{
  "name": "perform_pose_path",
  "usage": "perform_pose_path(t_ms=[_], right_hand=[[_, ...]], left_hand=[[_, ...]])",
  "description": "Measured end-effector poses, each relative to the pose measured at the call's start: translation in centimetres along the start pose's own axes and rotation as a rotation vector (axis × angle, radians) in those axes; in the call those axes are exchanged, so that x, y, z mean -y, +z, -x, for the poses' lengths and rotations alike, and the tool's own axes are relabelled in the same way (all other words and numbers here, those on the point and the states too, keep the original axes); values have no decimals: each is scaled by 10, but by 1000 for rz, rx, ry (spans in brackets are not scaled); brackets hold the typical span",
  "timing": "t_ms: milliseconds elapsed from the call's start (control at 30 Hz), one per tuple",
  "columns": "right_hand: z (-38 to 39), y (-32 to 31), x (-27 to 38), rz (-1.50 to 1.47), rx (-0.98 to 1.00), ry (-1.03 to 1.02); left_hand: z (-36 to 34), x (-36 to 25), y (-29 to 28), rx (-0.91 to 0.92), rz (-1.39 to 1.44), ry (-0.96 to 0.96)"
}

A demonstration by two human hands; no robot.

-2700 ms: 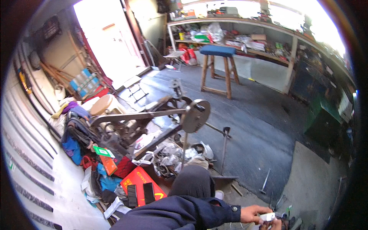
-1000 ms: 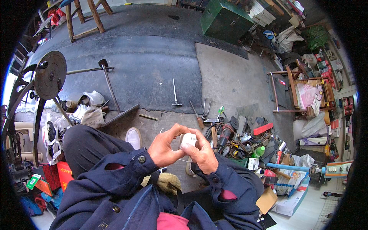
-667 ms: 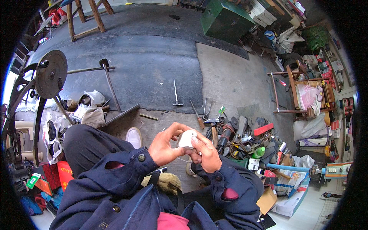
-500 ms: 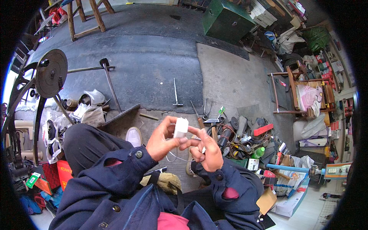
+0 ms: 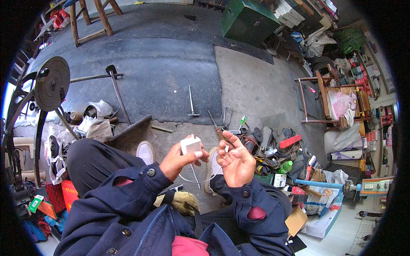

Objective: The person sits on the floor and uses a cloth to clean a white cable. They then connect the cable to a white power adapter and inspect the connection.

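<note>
My left hand point(image 5: 173, 161) grips a white plug-in charger point(image 5: 191, 145), its prongs pointing up and away from me. A thin white cable point(image 5: 196, 177) hangs in a loop below both hands. To the right, my right hand point(image 5: 237, 164) is turned palm up with its fingers curled. A slim white piece shows between those fingers and seems to be an end of the cable; the fingers partly hide it. The charger and my right hand are apart.
A heap of tools, cords and a green bottle point(image 5: 285, 167) lies to the right. On the left stands a black machine with a round wheel point(image 5: 51, 83). A metal stand point(image 5: 119, 96), a hammer-like tool point(image 5: 191, 102) and a green chest point(image 5: 247, 23) are farther out.
My left hand has lowered slightly leftward and tilted the charger, so its prongs now show. My right hand has turned palm up and moved right, away from the charger.
</note>
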State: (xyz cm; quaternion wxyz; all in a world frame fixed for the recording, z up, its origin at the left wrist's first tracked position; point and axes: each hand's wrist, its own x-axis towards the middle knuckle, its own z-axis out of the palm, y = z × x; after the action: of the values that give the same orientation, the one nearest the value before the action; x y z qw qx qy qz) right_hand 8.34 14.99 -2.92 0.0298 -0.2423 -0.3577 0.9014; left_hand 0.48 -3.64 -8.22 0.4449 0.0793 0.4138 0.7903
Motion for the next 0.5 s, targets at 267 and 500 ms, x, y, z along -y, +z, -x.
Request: perform_pose_path(t_ms=[267, 500], right_hand=[[1, 8, -16, 272, 110, -70], [2, 12, -16, 442, 87, -105]], left_hand=[[0, 2, 3, -68, -10, 30], [1, 1, 1, -55, -15, 62]])
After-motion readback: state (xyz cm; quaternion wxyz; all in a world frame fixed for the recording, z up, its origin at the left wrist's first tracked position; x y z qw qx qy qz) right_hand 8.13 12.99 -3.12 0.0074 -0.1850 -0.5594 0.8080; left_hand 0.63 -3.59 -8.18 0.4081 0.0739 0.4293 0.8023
